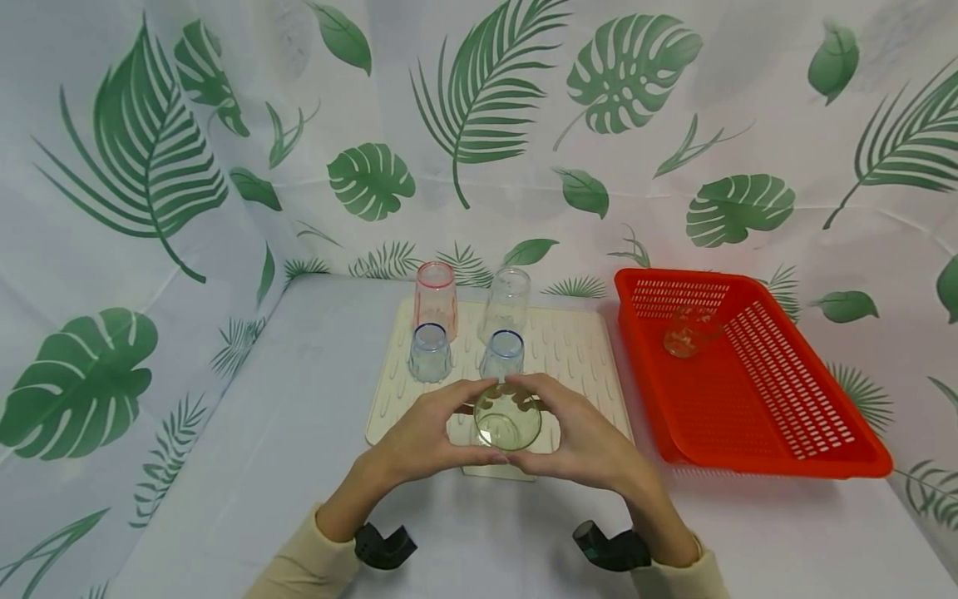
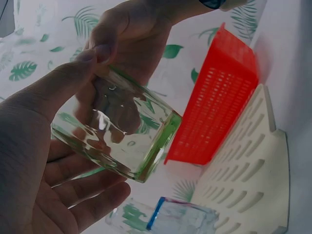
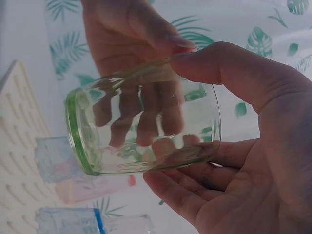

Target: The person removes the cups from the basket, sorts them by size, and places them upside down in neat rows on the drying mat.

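Both hands hold a green-tinted drinking glass [image 1: 507,418] between them, over the near edge of a cream ridged draining board [image 1: 576,374]. The left hand [image 1: 422,433] curves around one side, its thumb near the rim and fingers along the far wall in the left wrist view. From the other side the right hand [image 1: 591,437] grips it, thumb meeting the left thumb. The glass lies tilted, with its thick green base [image 3: 78,131] pointing away from the right palm. Just beyond the fingertips stands a short blue-rimmed glass [image 1: 503,353]; another blue-rimmed glass [image 1: 430,353] is to its left.
Behind the short glasses, a tall pink-rimmed glass [image 1: 436,299] and a tall clear glass [image 1: 509,304] stand on the board. A red plastic basket [image 1: 651,399] sits to the right with one clear glass [image 1: 683,334] inside. Leaf-patterned cloth hangs behind the table.
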